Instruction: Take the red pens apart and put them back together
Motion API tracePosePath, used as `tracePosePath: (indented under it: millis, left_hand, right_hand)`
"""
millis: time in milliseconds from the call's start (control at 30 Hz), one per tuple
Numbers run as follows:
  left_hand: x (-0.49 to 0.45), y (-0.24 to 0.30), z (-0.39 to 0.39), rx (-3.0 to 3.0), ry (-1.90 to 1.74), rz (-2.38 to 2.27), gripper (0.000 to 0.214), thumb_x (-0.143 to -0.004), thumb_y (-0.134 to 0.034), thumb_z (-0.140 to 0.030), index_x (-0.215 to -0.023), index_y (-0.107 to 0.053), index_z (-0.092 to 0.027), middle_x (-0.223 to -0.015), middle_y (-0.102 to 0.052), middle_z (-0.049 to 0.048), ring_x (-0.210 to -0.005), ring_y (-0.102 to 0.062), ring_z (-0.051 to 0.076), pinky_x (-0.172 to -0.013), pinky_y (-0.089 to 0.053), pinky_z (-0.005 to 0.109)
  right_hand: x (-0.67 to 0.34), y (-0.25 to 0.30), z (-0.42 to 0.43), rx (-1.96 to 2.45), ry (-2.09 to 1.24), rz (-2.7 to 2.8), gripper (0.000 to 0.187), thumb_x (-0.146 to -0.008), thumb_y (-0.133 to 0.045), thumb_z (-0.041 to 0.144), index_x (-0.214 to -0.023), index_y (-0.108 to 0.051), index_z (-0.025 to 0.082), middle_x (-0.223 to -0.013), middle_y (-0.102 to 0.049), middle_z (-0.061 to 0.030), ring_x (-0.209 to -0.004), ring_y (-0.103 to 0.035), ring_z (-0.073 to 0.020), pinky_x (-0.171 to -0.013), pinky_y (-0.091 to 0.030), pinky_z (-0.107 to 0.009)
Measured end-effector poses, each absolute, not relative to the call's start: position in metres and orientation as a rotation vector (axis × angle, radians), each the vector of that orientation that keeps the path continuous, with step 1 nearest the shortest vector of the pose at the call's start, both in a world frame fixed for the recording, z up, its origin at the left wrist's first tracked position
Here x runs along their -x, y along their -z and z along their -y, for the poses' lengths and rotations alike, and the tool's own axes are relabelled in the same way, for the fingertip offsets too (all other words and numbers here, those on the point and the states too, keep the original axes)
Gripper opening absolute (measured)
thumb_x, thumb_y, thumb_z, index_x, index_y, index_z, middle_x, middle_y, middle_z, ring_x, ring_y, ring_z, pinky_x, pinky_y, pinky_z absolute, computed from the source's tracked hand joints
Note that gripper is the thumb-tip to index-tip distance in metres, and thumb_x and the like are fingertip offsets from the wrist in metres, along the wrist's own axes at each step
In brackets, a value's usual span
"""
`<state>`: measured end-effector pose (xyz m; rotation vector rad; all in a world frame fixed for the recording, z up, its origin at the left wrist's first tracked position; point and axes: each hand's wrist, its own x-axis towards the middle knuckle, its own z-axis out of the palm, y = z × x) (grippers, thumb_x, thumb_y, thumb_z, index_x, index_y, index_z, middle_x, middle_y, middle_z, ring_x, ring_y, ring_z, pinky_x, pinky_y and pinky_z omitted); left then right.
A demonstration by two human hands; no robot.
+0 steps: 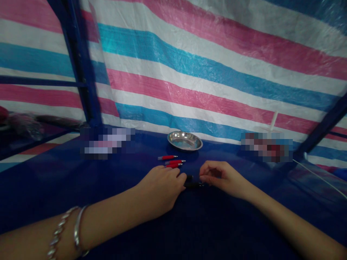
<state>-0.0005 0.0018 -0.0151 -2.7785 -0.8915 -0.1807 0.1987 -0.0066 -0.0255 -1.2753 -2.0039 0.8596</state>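
My left hand (162,186) rests on the dark blue table (108,187) with its fingers curled round the end of a black pen (193,184). My right hand (219,177) is curled too, its fingertips pinching the other end of that black pen. Just beyond my left knuckles lie three red pens (173,161) with silver tips, side by side. A shiny metal dish (184,140) stands further back near the tarp wall; it looks empty.
A striped pink, white and blue tarp (206,72) walls the back. Dark blue frame posts (81,65) rise at the left, another slants at the right. Blurred patches sit on the table to the left and right. A white cord (320,177) runs along the right edge.
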Motion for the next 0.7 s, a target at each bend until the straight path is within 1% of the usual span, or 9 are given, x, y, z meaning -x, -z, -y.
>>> tracePosePath:
  millis: [267, 600, 700]
  left_hand:
    - [0.0007, 0.0147, -0.0021, 2.784, 0.191, 0.91, 0.012, -0.08, -0.044, -0.02, -0.083, -0.054, -0.016, -0.078, -0.061, 0.0058, -0.067, -0.058, 0.022, -0.06, -0.047, 0.037]
    - [-0.0002, 0.0143, -0.0016, 2.751, 0.204, 0.907, 0.01, -0.079, -0.046, -0.021, -0.081, -0.055, -0.016, -0.075, -0.06, 0.005, -0.064, -0.058, 0.02, -0.057, -0.046, 0.033]
    - [-0.0003, 0.0145, -0.0019, 2.756, 0.2, 0.916, 0.012, -0.08, -0.044, -0.021, -0.082, -0.055, -0.016, -0.076, -0.061, 0.0056, -0.065, -0.058, 0.02, -0.058, -0.046, 0.034]
  right_hand:
    - [-0.1993, 0.0246, 0.0062, 1.298, -0.813, 2.047, 0.009, -0.072, -0.056, 0.024, -0.074, -0.054, 0.015, -0.061, -0.051, 0.0027, -0.053, -0.044, -0.0066, -0.047, -0.032, -0.019]
    - [-0.2, 0.0264, 0.0055, 1.322, -0.768, 2.07, 0.009, -0.071, -0.057, 0.024, -0.075, -0.056, 0.016, -0.06, -0.051, 0.003, -0.053, -0.044, -0.0071, -0.048, -0.033, -0.019]
    - [-0.1996, 0.026, 0.0057, 1.34, -0.759, 2.077, 0.009, -0.069, -0.059, 0.023, -0.075, -0.056, 0.016, -0.06, -0.05, 0.0032, -0.052, -0.044, -0.0073, -0.048, -0.033, -0.019]
